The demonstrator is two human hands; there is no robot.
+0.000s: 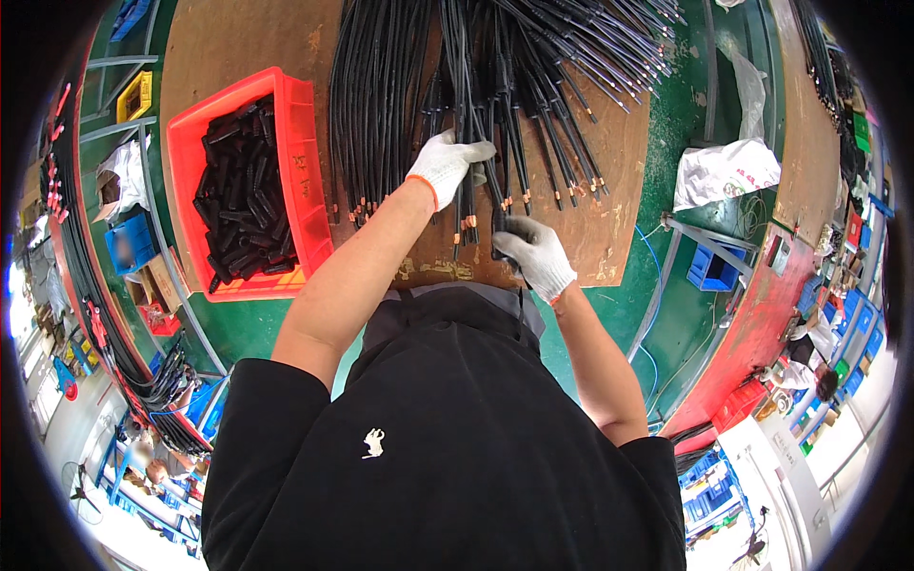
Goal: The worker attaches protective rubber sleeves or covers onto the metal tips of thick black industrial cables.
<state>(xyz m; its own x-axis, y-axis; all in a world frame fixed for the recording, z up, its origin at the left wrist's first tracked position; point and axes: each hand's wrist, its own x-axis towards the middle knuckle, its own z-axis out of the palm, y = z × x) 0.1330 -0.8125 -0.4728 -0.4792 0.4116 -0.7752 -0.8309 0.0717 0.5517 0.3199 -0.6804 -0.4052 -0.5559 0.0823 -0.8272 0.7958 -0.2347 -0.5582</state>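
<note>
Long black cables [376, 105] lie in a thick bundle over the wooden table, many with copper-coloured ends toward me. My left hand [447, 167], in a white knitted glove, is closed around black cables near the middle of the bundle. Lower and to its right, my right hand [538, 255], gloved the same way, pinches a short black sleeve [499, 226] at the near end of a cable. Its fingers hide part of that sleeve. To the left, a red plastic bin [309, 181] holds a heap of short black tubular pieces [243, 195].
The brown wooden table [428, 271] ends just in front of my body. A white plastic bag [728, 174] lies to the right, near a blue bin [714, 266] and metal framing. Left stands a rack with a yellow bin [135, 95]. Other people work farther off.
</note>
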